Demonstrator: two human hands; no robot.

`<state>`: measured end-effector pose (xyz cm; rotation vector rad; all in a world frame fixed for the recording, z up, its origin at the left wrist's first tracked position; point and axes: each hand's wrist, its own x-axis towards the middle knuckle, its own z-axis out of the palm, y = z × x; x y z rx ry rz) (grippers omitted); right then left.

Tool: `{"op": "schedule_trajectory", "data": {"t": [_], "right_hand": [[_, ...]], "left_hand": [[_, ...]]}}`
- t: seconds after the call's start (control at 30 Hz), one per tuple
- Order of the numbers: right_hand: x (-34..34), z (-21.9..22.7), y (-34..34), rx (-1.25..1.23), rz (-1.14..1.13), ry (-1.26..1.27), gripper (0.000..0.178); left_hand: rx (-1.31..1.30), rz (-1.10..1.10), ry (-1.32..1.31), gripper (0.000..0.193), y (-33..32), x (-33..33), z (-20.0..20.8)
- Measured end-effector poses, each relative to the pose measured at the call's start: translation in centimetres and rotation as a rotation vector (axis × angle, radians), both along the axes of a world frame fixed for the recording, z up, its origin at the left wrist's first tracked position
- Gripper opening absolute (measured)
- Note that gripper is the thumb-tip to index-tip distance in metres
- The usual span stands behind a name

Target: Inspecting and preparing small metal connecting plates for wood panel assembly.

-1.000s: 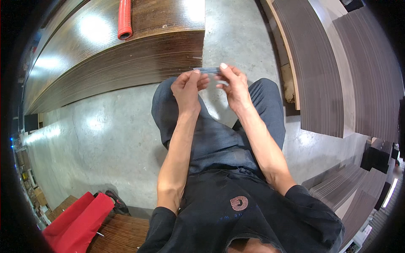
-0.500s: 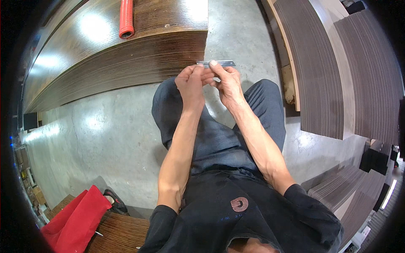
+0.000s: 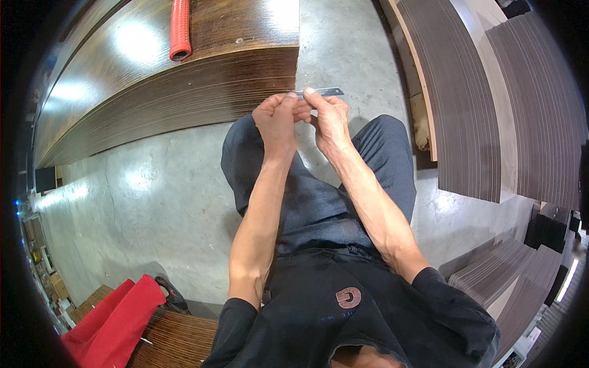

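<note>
Right hand [image 3: 332, 121] has moved in beside the left hand [image 3: 278, 119], both pinching the thin grey strip [image 3: 332, 92] out beyond the knees [image 3: 389, 136], leaving its slanted end uncovered.

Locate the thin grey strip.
In the head view, the thin grey strip is at upper centre, held by left hand and right hand, its free end jutting right, against the concrete floor.

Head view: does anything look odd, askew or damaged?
One mild oddity: the red tube rests on the brown board stack, its open end right by the edge, looking stray. The left hand and right hand pinch a straight metal strip.
</note>
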<state>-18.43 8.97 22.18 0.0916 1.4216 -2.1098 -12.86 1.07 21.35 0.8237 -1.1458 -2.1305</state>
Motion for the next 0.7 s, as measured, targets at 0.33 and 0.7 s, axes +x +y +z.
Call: {"op": "schedule_trajectory", "data": {"t": [0.33, 0.7], "right_hand": [[0.0, -0.1, -0.2, -0.029, 0.014, 0.051, 0.031], [-0.1, -0.8, -0.5, -0.136, -0.035, 0.019, 0.033]], "left_hand": [[-0.057, -0.021, 0.054, 0.017, 0.0, 0.1, -0.2], [-0.142, 0.048, 0.018, 0.016, 0.4, -0.3, 1.2]]}}
